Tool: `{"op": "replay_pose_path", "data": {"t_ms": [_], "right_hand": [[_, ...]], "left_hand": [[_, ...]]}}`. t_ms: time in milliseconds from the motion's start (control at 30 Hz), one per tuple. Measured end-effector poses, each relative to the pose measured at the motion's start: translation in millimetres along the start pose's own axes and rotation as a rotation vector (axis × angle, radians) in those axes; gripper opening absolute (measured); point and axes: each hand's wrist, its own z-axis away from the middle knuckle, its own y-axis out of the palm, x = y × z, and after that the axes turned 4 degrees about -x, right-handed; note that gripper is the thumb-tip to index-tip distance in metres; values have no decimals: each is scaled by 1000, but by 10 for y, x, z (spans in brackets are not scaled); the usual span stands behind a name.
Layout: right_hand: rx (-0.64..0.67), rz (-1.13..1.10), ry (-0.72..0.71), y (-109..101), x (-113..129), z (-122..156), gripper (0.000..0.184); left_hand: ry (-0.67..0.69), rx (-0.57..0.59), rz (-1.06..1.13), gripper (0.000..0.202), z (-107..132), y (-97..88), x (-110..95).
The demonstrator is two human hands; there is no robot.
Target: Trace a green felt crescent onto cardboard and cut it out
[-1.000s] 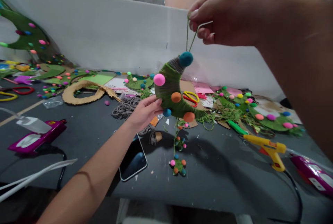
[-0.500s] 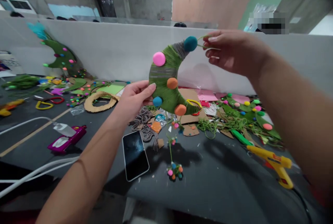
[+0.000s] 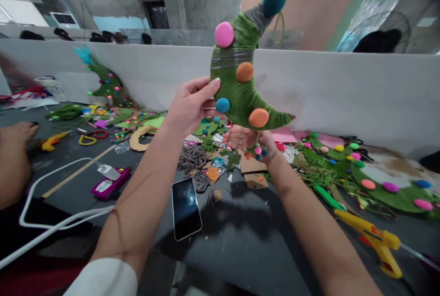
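Note:
My left hand (image 3: 194,103) is closed on the left edge of a crescent moon ornament (image 3: 233,80), holding it up. Green yarn wraps the crescent, with a grey band at its tip and pink, orange and blue felt balls on its face. A teal ball (image 3: 275,0) tops the tip, and a green yarn loop (image 3: 279,29) hangs free beside it. Below the crescent, my right hand (image 3: 270,146) is spread palm up, fingers stretched out behind the dangling strings. A small cluster of pom-poms (image 3: 257,150) hangs in front of this palm; whether they touch is unclear.
A phone (image 3: 186,209) lies on the dark table. To the right is a yellow glue gun (image 3: 374,236); leftward are a purple power socket (image 3: 112,183), scissors (image 3: 92,136) and a cardboard ring (image 3: 139,140). Another person's hand (image 3: 19,135) rests at far left. A white partition (image 3: 326,90) stands behind.
My right hand has let go of the yarn loop at the top and moved down beneath the crescent. My left hand has raised the ornament, and the view has shifted left.

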Motion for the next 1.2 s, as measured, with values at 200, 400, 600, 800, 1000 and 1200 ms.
{"op": "replay_pose_path", "data": {"t_ms": [200,400,600,800,1000,1200], "right_hand": [[92,6,69,-121,-114,-248,47],[198,43,252,-225,-449,-385,53],[180,-11,353,-361,-671,-570,47],[14,-59,270,-441,-734,-830,34],[-221,-96,65,-474,-793,-1158,29],[-280,-55,-49,-405,-789,-1495,32]], "left_hand": [[-31,-29,22,9,-291,-132,35],[-61,-141,38,7,-591,-478,207],[-84,-207,14,13,-837,-831,435],[-74,-253,-48,13,-987,-952,520],[-26,-230,-94,15,-1102,-853,381],[0,-180,-74,9,-1109,-673,223]]}}
